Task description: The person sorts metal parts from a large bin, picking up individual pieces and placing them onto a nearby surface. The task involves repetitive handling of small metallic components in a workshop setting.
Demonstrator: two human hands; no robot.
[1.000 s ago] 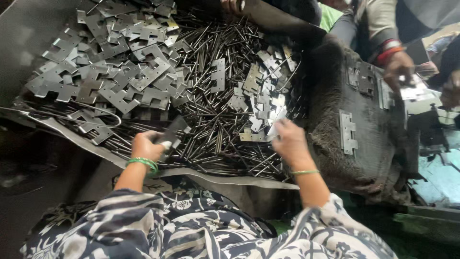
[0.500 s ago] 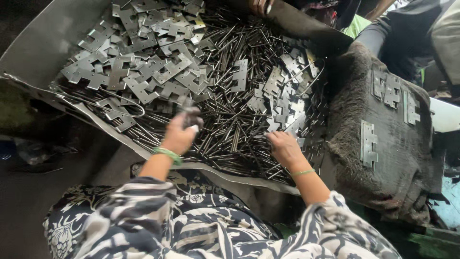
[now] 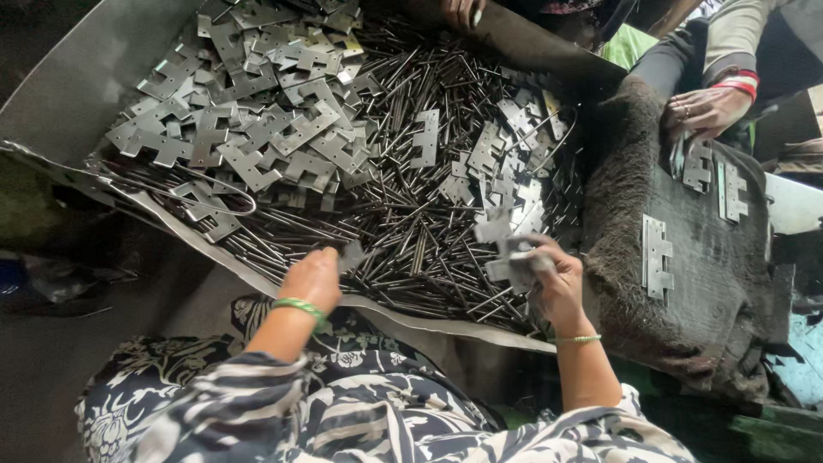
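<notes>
The right hand (image 3: pixel 557 279) is lifting a small stack of stamped hinge leaves (image 3: pixel 506 249) just above the near right corner of the metal sheet (image 3: pixel 77 77), its fingers curled tight around them. The left hand (image 3: pixel 313 276) is pressing down at the near edge of that sheet, fingers closed on a flat grey piece (image 3: pixel 353 255); what exactly it is, I cannot tell.

Risk is sitting everywhere here. The held leaves are looking loosely fanned, so one could be slipping out and dropping back among the steel pins (image 3: pixel 411 231). Bare fingers are working among cut edges and pin ends, so a nick seems likely. The heap of hinge leaves (image 3: pixel 249 111) is banking high at the far left corner, and a nudge could be sliding it down over the pins. Beyond the right edge, a co-worker's hand (image 3: pixel 705 110) is resting on a dark padded block (image 3: pixel 686 300) carrying finished hinges (image 3: pixel 657 257).
</notes>
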